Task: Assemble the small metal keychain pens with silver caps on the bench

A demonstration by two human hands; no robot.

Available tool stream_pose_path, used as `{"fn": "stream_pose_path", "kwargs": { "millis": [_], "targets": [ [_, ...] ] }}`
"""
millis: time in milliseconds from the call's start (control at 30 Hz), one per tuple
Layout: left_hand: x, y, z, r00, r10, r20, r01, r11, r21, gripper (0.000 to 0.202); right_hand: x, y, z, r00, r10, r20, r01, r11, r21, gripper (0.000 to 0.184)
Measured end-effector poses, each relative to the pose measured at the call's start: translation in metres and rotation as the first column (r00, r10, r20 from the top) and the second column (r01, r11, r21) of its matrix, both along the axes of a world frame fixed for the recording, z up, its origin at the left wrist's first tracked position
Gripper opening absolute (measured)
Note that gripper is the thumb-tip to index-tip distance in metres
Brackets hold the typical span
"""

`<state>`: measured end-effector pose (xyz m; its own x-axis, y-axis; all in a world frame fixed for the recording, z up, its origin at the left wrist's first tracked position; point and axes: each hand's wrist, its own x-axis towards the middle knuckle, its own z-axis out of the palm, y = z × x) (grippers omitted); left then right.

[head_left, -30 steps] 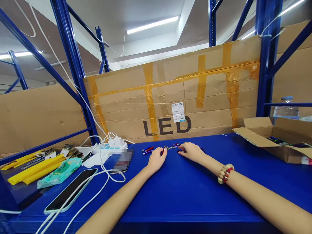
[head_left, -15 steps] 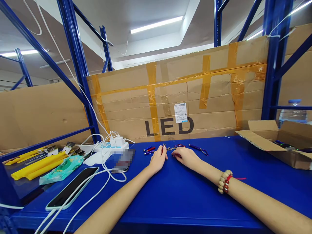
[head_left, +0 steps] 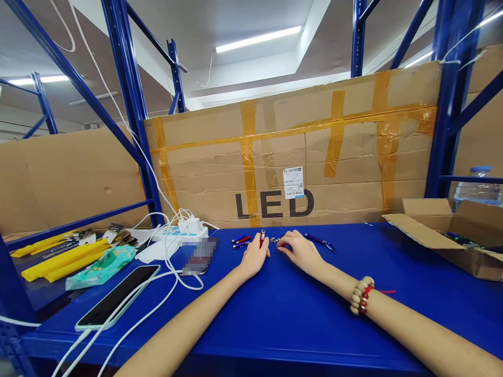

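My left hand [head_left: 254,257] is closed around a small red keychain flashlight [head_left: 262,238], held upright with its silver tip on top. To its right, my right hand [head_left: 299,249] curves down with thumb and forefinger close together; what they pinch, if anything, is too small to make out. Just by those fingertips lie several small silver round pieces [head_left: 274,240], partly hidden by the hand. Left of my left hand rest several red, blue and purple flashlights [head_left: 241,241]. Beyond my right hand lies a dark blue flashlight [head_left: 320,242] with a clip at its end.
A white power strip [head_left: 184,234] with chargers and cables sits at left, near a phone [head_left: 118,298] and a blurred dark item [head_left: 200,256]. Yellow tubes [head_left: 66,262] and a green packet [head_left: 100,267] lie farther left. An open cardboard box [head_left: 463,235] stands right; tall cardboard [head_left: 353,173] closes the back.
My right hand has arched up a little, its fingers drawing closer to the small silver pieces. My left hand still grips the red flashlight. The view has shifted slightly.
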<state>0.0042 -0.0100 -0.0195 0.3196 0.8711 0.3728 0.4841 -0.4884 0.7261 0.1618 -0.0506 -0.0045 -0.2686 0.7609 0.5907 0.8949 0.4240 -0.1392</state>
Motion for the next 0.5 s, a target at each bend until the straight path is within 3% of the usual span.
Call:
{"fn": "stream_pose_path", "kwargs": {
  "millis": [333,500],
  "targets": [
    [-0.0009,-0.0071,0.0061,0.998,-0.009,-0.065,0.013,0.998,0.057,0.025,0.0016,0.0015,-0.0041,0.999,-0.012,-0.041,0.009,0.997,-0.073,0.021],
    [-0.0011,-0.0087,0.0077,0.996,-0.004,-0.09,0.01,0.998,0.068,0.022,0.0006,0.0052,-0.0058,0.969,0.068,-0.239,-0.073,0.997,-0.014,0.023]
  ]
}}
